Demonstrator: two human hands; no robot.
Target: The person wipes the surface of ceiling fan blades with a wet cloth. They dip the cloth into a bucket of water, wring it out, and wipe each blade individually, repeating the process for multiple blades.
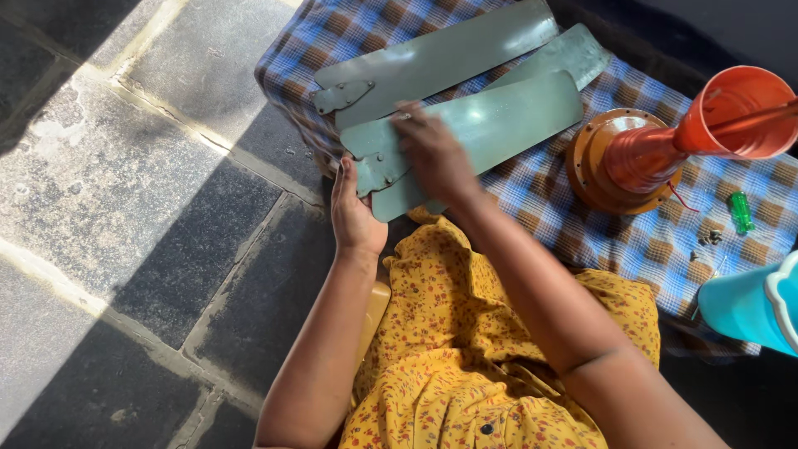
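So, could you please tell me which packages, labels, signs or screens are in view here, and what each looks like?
None in view: no package, label, sign or screen.
Only bare things: grey-green fan blades under the hands, on a blue checked cloth.

Sunlight is falling in a broad diagonal band across the dark stone-slab floor [158,191] from eleven toward seven o'clock, while a blue-and-brown checked cloth [532,179] is lying spread toward one o'clock, shadow darkening the far corners.
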